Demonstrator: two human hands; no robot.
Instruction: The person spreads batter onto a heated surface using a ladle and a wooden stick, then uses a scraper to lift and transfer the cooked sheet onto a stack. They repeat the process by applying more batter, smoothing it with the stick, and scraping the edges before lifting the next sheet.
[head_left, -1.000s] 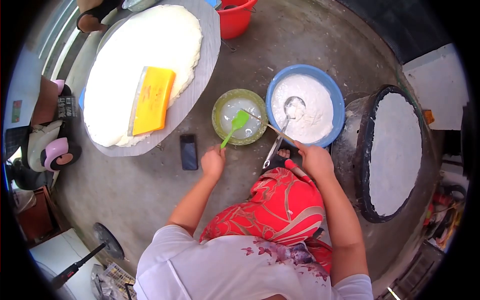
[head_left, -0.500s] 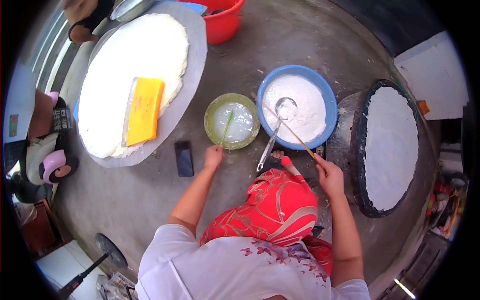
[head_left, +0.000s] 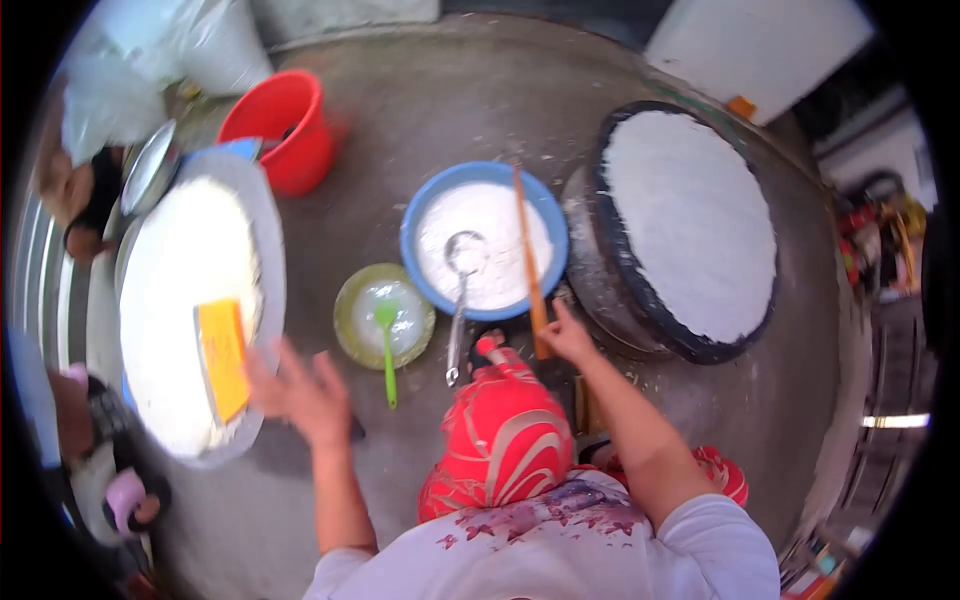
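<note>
My left hand [head_left: 303, 393] is spread beside the yellow scraper [head_left: 225, 358], which lies on the white sheet [head_left: 185, 290] on a round board. It holds nothing. My right hand [head_left: 568, 333] is closed at the lower end of a flat wooden stick [head_left: 530, 255]. That stick lies over the blue basin [head_left: 409, 240] of white batter, where a metal ladle [head_left: 458, 320] also rests. Left of the basin, a green brush [head_left: 388, 345] leans in the green bowl [head_left: 344, 325] of cloudy liquid. On the right is a black-rimmed round griddle [head_left: 690, 225] with a white layer.
A red bucket [head_left: 300, 150] stands at the back left, near a metal bowl [head_left: 150, 168]. Plastic bags [head_left: 225, 50] lie behind them. Another person's arm [head_left: 65, 190] shows at the far left. A dark phone is partly hidden behind my left hand.
My left hand has let go of the green brush and moved left, opening near the scraper. The wooden stick now shows its broad side. The whole view has shifted.
</note>
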